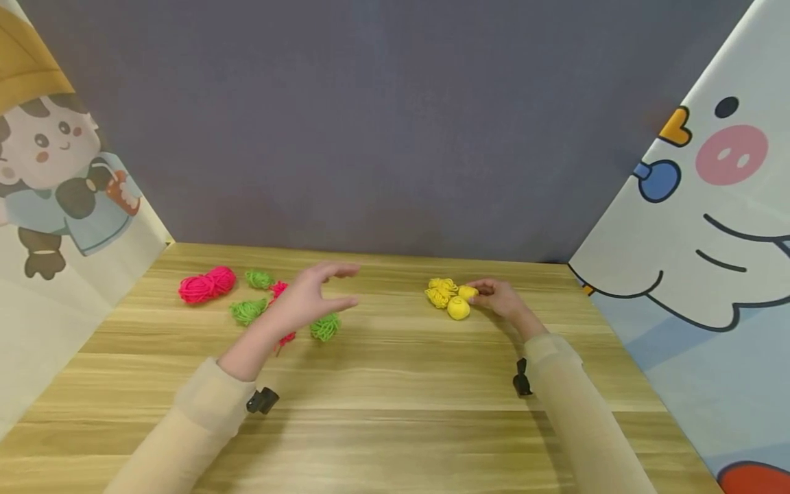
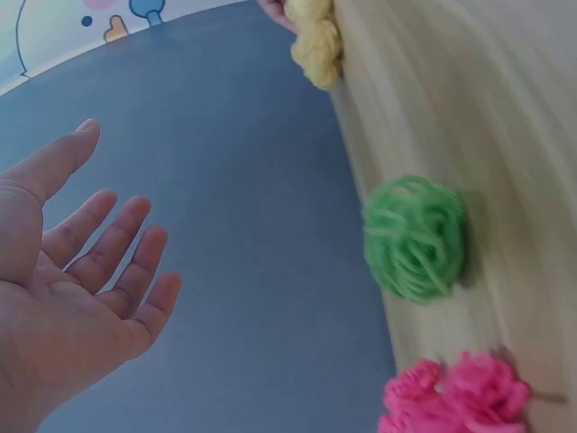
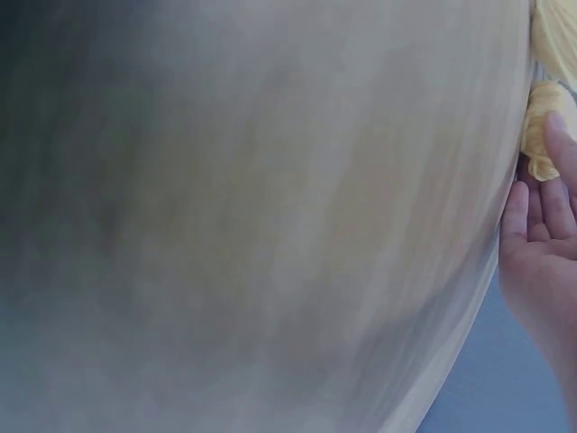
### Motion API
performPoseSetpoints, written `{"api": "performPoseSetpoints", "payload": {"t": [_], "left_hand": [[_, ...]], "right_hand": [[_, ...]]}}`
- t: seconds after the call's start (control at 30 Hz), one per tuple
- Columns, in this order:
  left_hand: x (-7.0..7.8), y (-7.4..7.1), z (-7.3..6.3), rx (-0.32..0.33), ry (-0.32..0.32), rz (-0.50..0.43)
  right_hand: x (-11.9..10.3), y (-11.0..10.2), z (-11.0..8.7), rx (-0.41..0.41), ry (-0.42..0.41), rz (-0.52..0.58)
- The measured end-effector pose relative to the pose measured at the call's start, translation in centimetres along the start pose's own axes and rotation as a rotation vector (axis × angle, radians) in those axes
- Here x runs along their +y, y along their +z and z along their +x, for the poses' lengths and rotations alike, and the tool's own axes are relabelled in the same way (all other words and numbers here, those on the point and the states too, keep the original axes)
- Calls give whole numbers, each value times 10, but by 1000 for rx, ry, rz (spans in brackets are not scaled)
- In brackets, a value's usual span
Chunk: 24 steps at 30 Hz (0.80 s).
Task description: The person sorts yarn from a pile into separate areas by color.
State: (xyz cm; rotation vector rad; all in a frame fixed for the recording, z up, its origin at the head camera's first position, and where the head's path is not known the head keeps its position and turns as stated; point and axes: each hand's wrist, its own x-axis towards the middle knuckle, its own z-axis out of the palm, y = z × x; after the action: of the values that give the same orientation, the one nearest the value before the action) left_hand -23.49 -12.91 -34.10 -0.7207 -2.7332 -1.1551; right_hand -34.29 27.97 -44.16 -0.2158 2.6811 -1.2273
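Observation:
On the right, my right hand (image 1: 503,299) pinches a small yellow yarn ball (image 1: 466,292) at the edge of a yellow group. In the right wrist view the thumb lies on that yarn, at the picture's edge. Touching or close beside it are a round yellow ball (image 1: 459,308) and looser yellow yarn bundles (image 1: 440,293). My left hand (image 1: 302,295) hovers holding nothing, thumb and fingers apart. Below and beside it lie a green yarn ball (image 1: 325,326) and pink yarn (image 2: 455,397), which the hand partly hides in the head view.
Farther left are two more green yarn balls, a larger one (image 1: 248,311) and a smaller one (image 1: 258,278), and a long pink skein (image 1: 208,285). A grey wall (image 1: 382,137) rises behind the wooden table (image 1: 382,439); panels with cartoon prints stand at both sides.

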Motion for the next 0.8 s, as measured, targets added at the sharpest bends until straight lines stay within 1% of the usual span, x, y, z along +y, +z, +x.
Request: {"api": "performPoseSetpoints", "payload": {"t": [0.17,0.27,0.33,0.47,0.73,0.8], "left_hand": [[-13,0,-8,-5,-25,14],[-21,2,-12,3,-15,15],[-28,2,-14,5,5,30],[-42,5,-19,-8,20,59],[-62,11,-24,-41,-28,99],[-66,12,-24,-52,-24,116]], "right_hand": [[-2,-1,-2,-6,-3,5],[-3,-1,-2,-5,2,15],[-3,-1,-2,-10,-2,14],[-3,0,0,-13,1,17],[0,0,3,-10,9,37],[1,0,3,-11,3,31]]}}
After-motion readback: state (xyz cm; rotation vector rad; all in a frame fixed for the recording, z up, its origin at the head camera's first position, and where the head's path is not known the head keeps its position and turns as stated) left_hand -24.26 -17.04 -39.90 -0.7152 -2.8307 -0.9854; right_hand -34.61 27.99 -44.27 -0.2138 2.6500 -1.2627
